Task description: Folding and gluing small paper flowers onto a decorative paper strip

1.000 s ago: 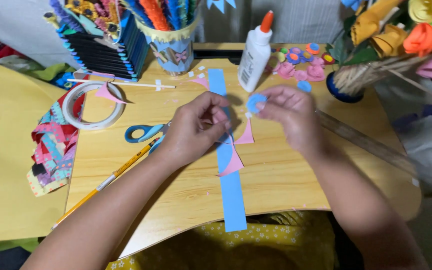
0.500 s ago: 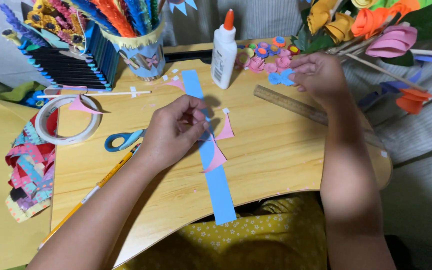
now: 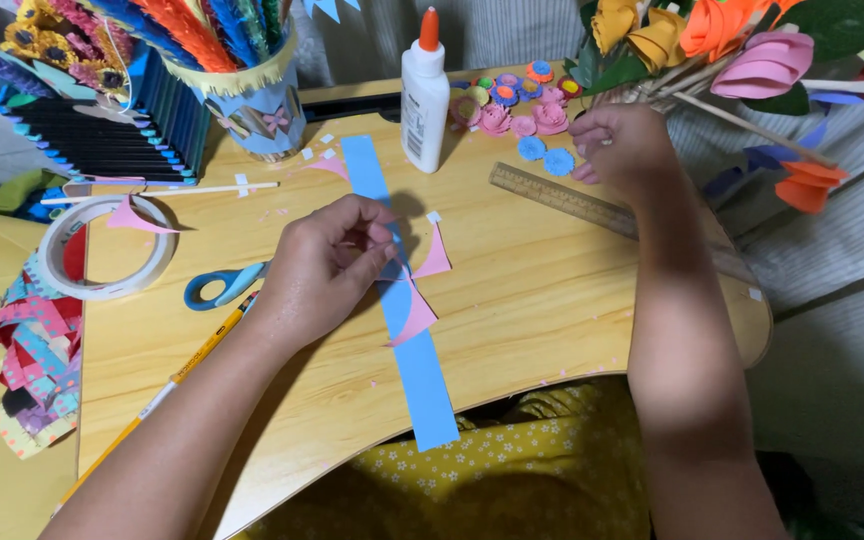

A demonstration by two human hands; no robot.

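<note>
Small wooden tabletop [image 3: 552, 300] on my lap, craft clutter all round; striped cloth far and right. My left hand [image 3: 327, 265] sits mid-tabletop, fingertips pinched down on the long blue paper strip [image 3: 407, 330], which runs from the far middle to the near edge and overhangs it. The grip looks closed on the strip or a pink piece there; which one I cannot tell. Pink curved paper pieces [image 3: 422, 285] lie on and just right of the strip, touching it.

My right hand [image 3: 617, 145] is far right, fingers curled over the small blue paper rosettes [image 3: 544, 155]. Whether it is grasping one, I cannot tell. More little paper flowers [image 3: 512, 105] sit just beyond, the wooden ruler [image 3: 592, 205] just near of it.

White glue bottle [image 3: 424, 95] stands upright far of the strip. Left: tape roll [image 3: 102, 250], blue-handled scissors [image 3: 222, 285], yellow pencil [image 3: 182, 370]. Far left: a cup of paper feathers [image 3: 252, 90].

Risks, as I judge them: the strip's overhanging end could drag it off if my left pinch lifts; the pink pieces look loose, so a nudge shifts them; my right forearm crossing the ruler could knock it.
</note>
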